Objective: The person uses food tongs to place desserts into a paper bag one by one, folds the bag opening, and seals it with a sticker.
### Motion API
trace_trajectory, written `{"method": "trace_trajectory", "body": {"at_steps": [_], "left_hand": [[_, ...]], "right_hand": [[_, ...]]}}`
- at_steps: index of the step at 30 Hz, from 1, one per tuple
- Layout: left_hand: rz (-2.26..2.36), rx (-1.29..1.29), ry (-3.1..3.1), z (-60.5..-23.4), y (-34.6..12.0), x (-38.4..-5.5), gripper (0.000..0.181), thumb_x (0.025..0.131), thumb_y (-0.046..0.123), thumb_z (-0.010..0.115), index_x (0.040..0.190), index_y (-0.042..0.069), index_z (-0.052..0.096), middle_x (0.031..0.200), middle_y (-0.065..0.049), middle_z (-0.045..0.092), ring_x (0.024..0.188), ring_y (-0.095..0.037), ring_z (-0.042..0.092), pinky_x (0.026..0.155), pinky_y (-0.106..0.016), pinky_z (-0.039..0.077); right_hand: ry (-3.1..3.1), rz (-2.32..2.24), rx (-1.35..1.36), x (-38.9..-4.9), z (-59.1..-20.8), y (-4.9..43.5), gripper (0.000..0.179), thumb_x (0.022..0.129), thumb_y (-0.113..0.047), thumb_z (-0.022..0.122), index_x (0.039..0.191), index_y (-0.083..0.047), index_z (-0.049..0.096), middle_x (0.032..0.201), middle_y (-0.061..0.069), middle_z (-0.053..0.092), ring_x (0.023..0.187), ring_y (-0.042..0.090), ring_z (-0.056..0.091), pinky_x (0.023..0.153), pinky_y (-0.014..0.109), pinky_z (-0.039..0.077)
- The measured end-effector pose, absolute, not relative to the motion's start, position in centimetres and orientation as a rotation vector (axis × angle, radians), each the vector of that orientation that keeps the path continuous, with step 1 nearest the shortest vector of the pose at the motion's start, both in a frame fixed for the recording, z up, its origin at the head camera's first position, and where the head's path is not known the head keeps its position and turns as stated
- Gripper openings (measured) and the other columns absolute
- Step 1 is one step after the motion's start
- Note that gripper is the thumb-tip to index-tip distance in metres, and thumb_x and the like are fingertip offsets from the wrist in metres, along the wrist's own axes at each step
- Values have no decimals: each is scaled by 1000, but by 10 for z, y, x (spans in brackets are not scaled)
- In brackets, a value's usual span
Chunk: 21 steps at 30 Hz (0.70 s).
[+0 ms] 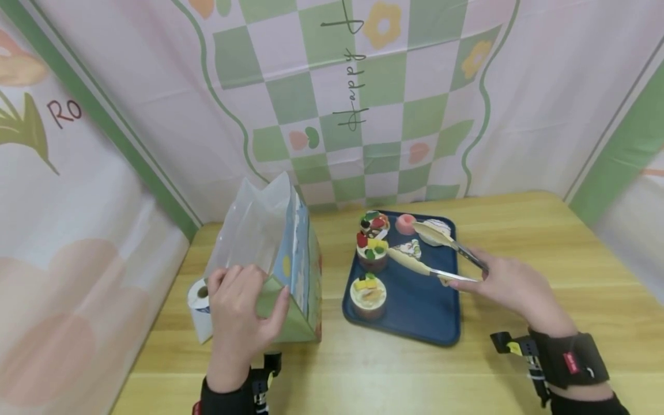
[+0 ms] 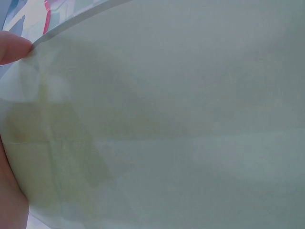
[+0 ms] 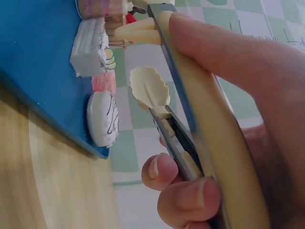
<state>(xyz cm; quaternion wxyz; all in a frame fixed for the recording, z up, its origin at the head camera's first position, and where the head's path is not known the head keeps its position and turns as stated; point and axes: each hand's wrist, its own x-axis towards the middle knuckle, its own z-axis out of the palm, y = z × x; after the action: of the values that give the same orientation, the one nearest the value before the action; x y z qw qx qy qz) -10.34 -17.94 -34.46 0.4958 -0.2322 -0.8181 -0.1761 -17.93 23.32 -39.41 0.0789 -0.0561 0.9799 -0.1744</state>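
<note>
My left hand (image 1: 238,317) grips the near rim of a green and blue paper bag (image 1: 306,276) standing upright with its mouth spread. In the left wrist view the bag's pale side (image 2: 167,119) fills nearly everything. My right hand (image 1: 510,285) holds cream-tipped metal tongs (image 1: 410,262), their two arms spread over a dark blue tray (image 1: 410,323). Between the tips lies a triangular cake slice (image 1: 412,248), nearer the lower one. The upper tip overlaps a white drizzled cake (image 1: 442,225), beside a pink ring doughnut (image 1: 405,223). Nothing is pinched in the tongs (image 3: 200,105).
Along the tray's left side sit a fruit-topped cupcake (image 1: 369,297), another with a strawberry (image 1: 372,257), and a fruit tart (image 1: 374,222) at the back. A white paper roll (image 1: 201,317) stands left of the bag. Behind the wooden table (image 1: 363,374) hangs a checked curtain (image 1: 332,86).
</note>
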Motion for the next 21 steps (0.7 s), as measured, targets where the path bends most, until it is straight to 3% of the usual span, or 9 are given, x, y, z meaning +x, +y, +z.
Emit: {"method": "trace_trajectory", "body": {"at_steps": [4, 7, 11, 17, 21], "left_hand": [[-430, -561, -1983, -344, -179, -103, 41, 94, 40, 51, 71, 7, 50, 60, -2, 49, 60, -18, 41, 78, -42, 29], [-433, -562, -1986, -344, -180, -103, 41, 94, 40, 51, 71, 7, 50, 60, -2, 49, 60, -18, 41, 78, -42, 29], [-432, -567, -1984, -344, -180, -103, 40, 94, 40, 51, 71, 7, 50, 61, -2, 48, 61, -18, 41, 78, -42, 29], [-432, -570, -1980, -344, -179, -104, 39, 93, 39, 51, 71, 7, 50, 61, -1, 48, 61, -18, 40, 78, -42, 29], [-432, -568, -1984, -344, -179, -103, 39, 93, 39, 51, 71, 7, 50, 62, -1, 48, 61, -18, 41, 78, -42, 29]], "right_hand": [[2916, -522, -164, -181, -396, 234, 113, 71, -83, 57, 152, -7, 32, 78, 10, 59, 63, 20, 49, 51, 32, 29], [2913, -509, -175, -182, -398, 236, 114, 71, -84, 56, 152, -7, 32, 96, 23, 66, 67, 23, 52, 52, 32, 32], [2906, -490, -184, -184, -401, 238, 114, 71, -85, 55, 152, -8, 31, 116, 34, 62, 72, 26, 55, 54, 32, 35], [2897, -502, -183, -187, -405, 238, 115, 70, -84, 56, 152, -7, 32, 104, 27, 66, 71, 25, 53, 54, 31, 34], [2893, -494, -187, -188, -408, 240, 114, 71, -84, 55, 151, -7, 33, 108, 31, 66, 72, 26, 55, 55, 32, 37]]}}
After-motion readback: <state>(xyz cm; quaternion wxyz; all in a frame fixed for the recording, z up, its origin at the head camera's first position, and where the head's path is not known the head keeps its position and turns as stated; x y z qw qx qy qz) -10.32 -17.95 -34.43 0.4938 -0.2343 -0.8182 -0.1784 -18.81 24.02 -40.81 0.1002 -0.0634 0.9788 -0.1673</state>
